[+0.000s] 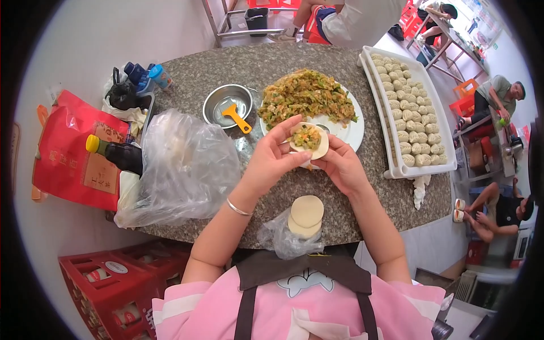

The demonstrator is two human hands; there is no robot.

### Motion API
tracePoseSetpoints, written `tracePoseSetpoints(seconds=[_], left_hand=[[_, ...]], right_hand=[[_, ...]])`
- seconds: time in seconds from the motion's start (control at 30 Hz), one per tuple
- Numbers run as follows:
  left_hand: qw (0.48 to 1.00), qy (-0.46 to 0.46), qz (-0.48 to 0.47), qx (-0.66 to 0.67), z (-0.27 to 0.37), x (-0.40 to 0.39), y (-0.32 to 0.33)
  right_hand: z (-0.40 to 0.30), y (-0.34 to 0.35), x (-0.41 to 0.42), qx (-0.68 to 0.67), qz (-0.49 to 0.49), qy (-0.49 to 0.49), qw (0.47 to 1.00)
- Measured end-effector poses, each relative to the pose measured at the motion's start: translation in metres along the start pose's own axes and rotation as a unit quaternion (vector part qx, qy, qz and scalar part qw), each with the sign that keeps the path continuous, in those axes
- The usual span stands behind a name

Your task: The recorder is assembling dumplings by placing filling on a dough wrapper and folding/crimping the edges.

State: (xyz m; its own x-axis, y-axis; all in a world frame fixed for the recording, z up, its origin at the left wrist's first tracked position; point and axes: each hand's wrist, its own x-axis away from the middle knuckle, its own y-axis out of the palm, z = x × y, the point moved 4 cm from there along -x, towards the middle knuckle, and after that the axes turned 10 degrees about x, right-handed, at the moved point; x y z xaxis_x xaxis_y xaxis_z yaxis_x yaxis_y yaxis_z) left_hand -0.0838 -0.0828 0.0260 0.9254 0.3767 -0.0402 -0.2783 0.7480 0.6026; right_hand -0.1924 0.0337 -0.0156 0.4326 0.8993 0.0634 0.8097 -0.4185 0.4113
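Between my two hands is a round dough wrapper [321, 148] with a mound of chopped vegetable filling [307, 139] on it. My left hand [278, 148] supports the wrapper from the left, its thumb at the lower edge. Fingers of my right hand [342, 163] pinch the wrapper's right edge. Just beyond them, a white plate [356, 135] carries a large heap of the same filling [308, 95]. Nearer my body, a few flat wrappers [307, 211] overlap on a crumpled clear plastic bag [276, 233].
At right stands a white plastic tray [420, 171] with rows of pleated dumplings [408, 112]. A steel bowl [212, 104] holds a yellow-handled brush [233, 114]. Leftward are a large plastic bag [191, 170], a dark bottle [121, 157] and a red bag [76, 153]. Several people sit beyond the granite table [187, 72].
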Motion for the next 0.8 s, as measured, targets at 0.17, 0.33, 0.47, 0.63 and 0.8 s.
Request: tracePoseSetpoints(seconds=[0.17,0.33,0.47,0.63,0.8], left_hand=[[0.974,0.093,-0.015,-0.205,0.005,0.006,-0.006],[0.929,0.134,-0.026,-0.345,0.011,0.007,-0.006],[0.898,0.199,-0.042,-0.39,0.016,0.008,-0.001],[0.882,0.236,-0.012,-0.408,0.011,0.011,-0.004],[0.873,0.268,0.008,-0.407,0.012,0.012,-0.001]], right_hand=[[0.002,0.008,-0.006,-0.028,-0.014,0.03,0.999],[-0.006,0.015,-0.01,-0.023,-0.003,0.037,0.999],[-0.005,0.016,-0.009,-0.052,-0.004,0.05,0.997],[-0.003,0.019,-0.007,-0.041,0.007,0.037,0.998],[0.0,0.018,-0.005,0.008,0.025,0.018,1.0]])
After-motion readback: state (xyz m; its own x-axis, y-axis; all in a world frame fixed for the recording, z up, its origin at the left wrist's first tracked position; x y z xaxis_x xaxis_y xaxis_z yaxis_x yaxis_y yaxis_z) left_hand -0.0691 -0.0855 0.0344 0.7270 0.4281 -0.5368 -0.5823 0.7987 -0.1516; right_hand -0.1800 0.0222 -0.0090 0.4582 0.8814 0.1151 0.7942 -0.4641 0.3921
